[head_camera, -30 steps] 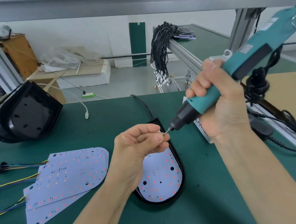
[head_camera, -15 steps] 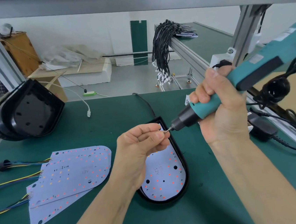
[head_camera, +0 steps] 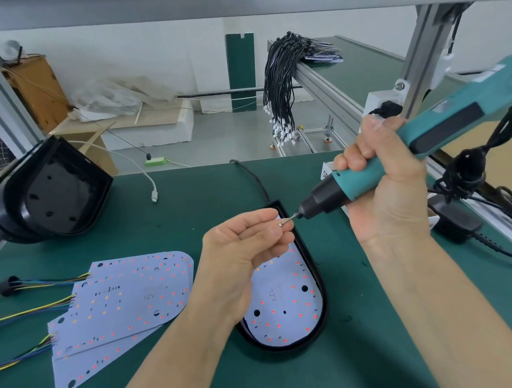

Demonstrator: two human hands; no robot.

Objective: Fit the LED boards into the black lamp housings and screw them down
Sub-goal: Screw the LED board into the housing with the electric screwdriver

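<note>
Here the left hand (head_camera: 248, 251) pinches a screw (head_camera: 281, 223) at the screwdriver (head_camera: 402, 159) tip; the right hand (head_camera: 386, 180) grips it.

left hand (head_camera: 248, 257) pinching, right hand (head_camera: 386, 186) gripping

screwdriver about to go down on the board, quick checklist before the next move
1. Screw at the bit tip: ok, left hand pinches it against the bit.
2. Screwdriver gripped: ok, right hand wraps the teal body.
3. LED board seated in the black housing: ok, it lies inside the rim.
4. Open screw holes on the board: ok, dark holes show.
5. Screw seated straight on the bit: cannot tell, too small.
6. Spare boards apart from the housing: ok, they lie to its left.
</note>
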